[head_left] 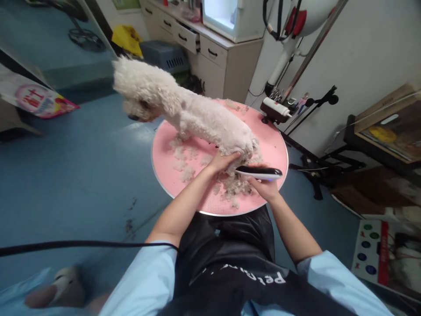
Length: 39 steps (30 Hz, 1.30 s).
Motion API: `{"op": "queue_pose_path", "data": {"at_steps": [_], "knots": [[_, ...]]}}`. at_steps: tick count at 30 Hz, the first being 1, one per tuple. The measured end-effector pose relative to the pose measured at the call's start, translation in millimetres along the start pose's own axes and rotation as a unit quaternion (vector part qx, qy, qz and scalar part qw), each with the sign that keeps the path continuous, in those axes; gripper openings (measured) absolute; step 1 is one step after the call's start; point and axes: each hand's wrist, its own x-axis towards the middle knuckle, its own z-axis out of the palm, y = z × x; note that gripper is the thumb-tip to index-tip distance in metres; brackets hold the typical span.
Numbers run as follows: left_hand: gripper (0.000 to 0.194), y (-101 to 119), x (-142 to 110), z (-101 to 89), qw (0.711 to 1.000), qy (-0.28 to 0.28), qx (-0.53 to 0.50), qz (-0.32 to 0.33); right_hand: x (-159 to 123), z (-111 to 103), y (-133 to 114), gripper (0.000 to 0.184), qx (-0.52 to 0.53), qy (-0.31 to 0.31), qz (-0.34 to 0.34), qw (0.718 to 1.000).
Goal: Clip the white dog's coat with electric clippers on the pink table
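Note:
A white curly-haired dog [210,116] stands on a round pink table [164,164], its head to the left and its body clipped short. My left hand [223,161] is closed around a hind leg, with the thumb along the rump; part of that grip is hidden. In my right hand [265,188] is a black and white hair clipper [259,172] with a small blue light. The clipper's front end points left, close to the dog's hind legs; I cannot tell whether it touches the coat. Cut hair [235,186] lies under the legs and in tufts [184,169] below the belly.
A tool holder [276,109] with scissors and a white roll stands at the table's right rear edge, beside a slanting metal post [315,48]. Drawers [210,52] and a grey pet carrier [166,57] are behind. A black cable [88,244] crosses at lower left.

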Motion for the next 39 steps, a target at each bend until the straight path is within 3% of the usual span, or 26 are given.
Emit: {"op": "queue_pose_path", "data": {"at_steps": [7, 12, 18, 24, 27, 29, 31, 34, 39], "knots": [[0.056, -11, 3, -1.8, 1.000, 0.012, -0.006, 0.000, -10, 6, 17, 0.037, 0.010, -0.064, 0.011, 0.998], [0.051, -15, 3, -1.4, 0.999, 0.034, 0.023, 0.020, -10, 8, 19, 0.035, 0.033, 0.075, 0.016, 0.996], [0.047, -15, 3, -0.6, 0.998, 0.037, 0.051, 0.026, -15, 19, 20, 0.035, 0.007, 0.004, 0.031, 0.999], [0.045, -12, 1, 3.4, 0.996, 0.054, 0.068, 0.031, -12, 23, 21, 0.037, 0.027, 0.133, 0.013, 0.991], [0.048, -10, -1, -0.7, 0.998, 0.037, 0.047, 0.019, -5, 17, 19, 0.035, -0.001, 0.030, 0.005, 1.000], [0.051, -8, -3, -7.6, 0.999, 0.001, 0.039, -0.026, 0, 9, 16, 0.035, -0.019, -0.050, 0.000, 0.999], [0.053, -5, -4, -14.9, 0.994, -0.035, 0.050, -0.088, 6, 2, 13, 0.034, -0.017, -0.060, -0.005, 0.998], [0.049, -1, -5, -18.8, 0.986, -0.052, 0.061, -0.144, 17, -4, 11, 0.035, -0.018, -0.026, -0.033, 0.999], [0.040, 2, -4, -4.3, 0.992, -0.027, 0.023, -0.121, 36, -8, 0, 0.033, -0.103, -0.154, -0.092, 0.978]]}}
